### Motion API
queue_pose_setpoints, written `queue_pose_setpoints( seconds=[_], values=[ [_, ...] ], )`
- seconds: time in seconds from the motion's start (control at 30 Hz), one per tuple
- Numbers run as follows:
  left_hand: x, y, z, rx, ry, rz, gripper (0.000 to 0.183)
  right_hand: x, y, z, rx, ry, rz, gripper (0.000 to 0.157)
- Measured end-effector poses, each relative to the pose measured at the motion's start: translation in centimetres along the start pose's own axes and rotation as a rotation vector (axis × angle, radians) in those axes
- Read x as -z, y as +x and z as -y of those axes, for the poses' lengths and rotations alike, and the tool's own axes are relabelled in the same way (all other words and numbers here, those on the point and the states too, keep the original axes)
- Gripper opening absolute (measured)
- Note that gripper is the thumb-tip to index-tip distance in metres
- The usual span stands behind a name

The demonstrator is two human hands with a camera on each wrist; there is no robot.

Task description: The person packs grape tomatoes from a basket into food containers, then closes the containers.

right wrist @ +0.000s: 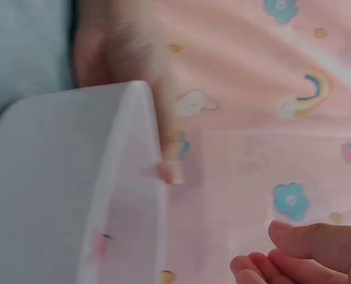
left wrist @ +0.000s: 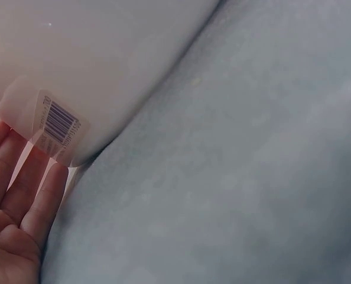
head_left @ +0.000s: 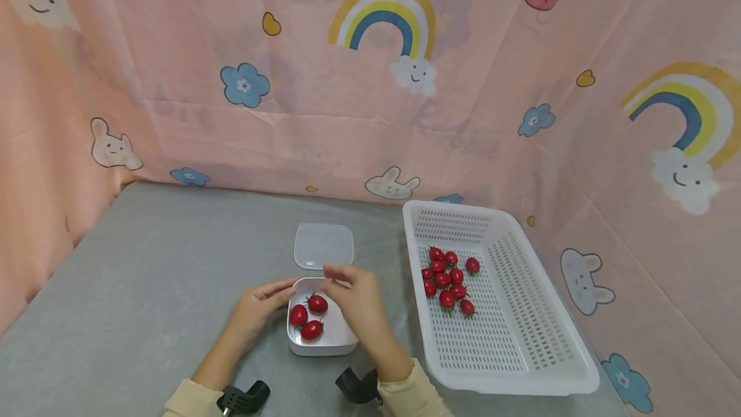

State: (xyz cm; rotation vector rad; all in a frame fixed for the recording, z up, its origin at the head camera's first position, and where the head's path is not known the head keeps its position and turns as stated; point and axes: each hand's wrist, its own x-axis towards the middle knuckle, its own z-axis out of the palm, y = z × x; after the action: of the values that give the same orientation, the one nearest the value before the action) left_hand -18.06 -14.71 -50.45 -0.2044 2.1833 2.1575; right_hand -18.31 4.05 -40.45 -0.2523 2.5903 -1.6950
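Left hand (head_left: 257, 309) gripping the wall of a white box (head_left: 325, 349) with three tomatoes (head_left: 312, 330), on the bench (head_left: 145, 288); right hand (head_left: 361, 301) loosely curled, empty, near its far rim; basket (head_left: 535, 304) at right.

We find a barcode label (left wrist: 61, 123) on the white box (left wrist: 122, 59), its small print too blurred to read.
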Motion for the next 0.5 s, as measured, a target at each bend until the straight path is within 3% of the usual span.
queue_pose_setpoints(
  seconds=[0.33, 0.5],
  values=[
    [0.1, 0.1, 0.2, -0.007, -0.010, 0.003, 0.037, 1.8, 0.9, 1.5, 0.033, 0.015, 0.008, 0.026],
    [0.0, 0.1, 0.2, -0.005, -0.009, 0.002, 0.037, 3.3, 1.1, 2.2, -0.005, 0.010, -0.051, 0.026]
  ],
)
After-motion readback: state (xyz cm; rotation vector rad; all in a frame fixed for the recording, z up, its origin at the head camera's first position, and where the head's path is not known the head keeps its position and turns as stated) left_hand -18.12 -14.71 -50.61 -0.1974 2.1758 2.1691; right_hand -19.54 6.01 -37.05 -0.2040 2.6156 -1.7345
